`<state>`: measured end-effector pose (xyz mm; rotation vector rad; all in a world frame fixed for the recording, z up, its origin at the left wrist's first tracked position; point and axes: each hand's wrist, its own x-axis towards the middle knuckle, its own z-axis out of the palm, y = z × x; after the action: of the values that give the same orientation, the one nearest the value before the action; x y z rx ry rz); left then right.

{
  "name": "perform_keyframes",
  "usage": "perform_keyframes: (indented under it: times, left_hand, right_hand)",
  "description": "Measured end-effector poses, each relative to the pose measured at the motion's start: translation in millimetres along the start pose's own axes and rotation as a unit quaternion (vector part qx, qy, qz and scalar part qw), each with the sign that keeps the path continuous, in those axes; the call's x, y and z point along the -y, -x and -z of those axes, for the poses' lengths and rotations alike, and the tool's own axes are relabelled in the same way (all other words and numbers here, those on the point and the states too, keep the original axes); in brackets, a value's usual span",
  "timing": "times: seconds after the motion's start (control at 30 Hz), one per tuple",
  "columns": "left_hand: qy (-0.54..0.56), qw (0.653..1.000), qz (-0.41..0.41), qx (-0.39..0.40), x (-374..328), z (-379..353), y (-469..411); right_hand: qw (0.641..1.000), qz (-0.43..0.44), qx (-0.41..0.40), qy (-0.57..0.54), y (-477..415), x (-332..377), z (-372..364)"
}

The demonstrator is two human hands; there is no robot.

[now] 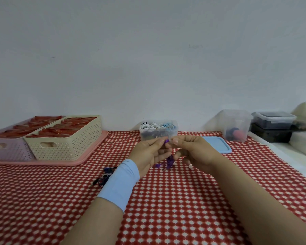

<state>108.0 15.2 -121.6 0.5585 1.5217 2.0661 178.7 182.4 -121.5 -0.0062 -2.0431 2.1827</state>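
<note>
The left hand (148,156) and right hand (193,151) meet fingertip to fingertip above the table (166,209), both pinching the top of a purple cord (170,160). Its knotted, frayed length hangs between the palms, close over the red-and-white patterned cloth. A small pale bead (190,166) shows just under the right hand; whether it hangs from the cord cannot be told. A light blue wristband (118,184) wraps the left wrist, and a dark blue thread bundle (104,175) lies on the cloth just beside it. Behind the hands stands a clear box of coiled cords (158,132), with a blue lid (217,145) flat to its right and a clear tub (236,125) beyond that. Far left, a cream basket (67,138) of red items sits on a pink tray (88,156).
</note>
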Motion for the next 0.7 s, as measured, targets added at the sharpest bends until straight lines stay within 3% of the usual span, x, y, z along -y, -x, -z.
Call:
perform_keyframes:
  times: [0.33, 0.7]
  left_hand:
    - [-0.053, 0.998, -0.025, -0.007, 2.5, -0.3, -1.7]
    - [-0.103, 0.994, -0.038, -0.014, 4.9, -0.2, -0.7]
  right_hand:
    - [0.999, -0.005, -0.033, -0.006, 0.6, 2.7, -3.6]
    - [1.000, -0.004, -0.016, 0.007, 2.4, 3.4, -2.6]
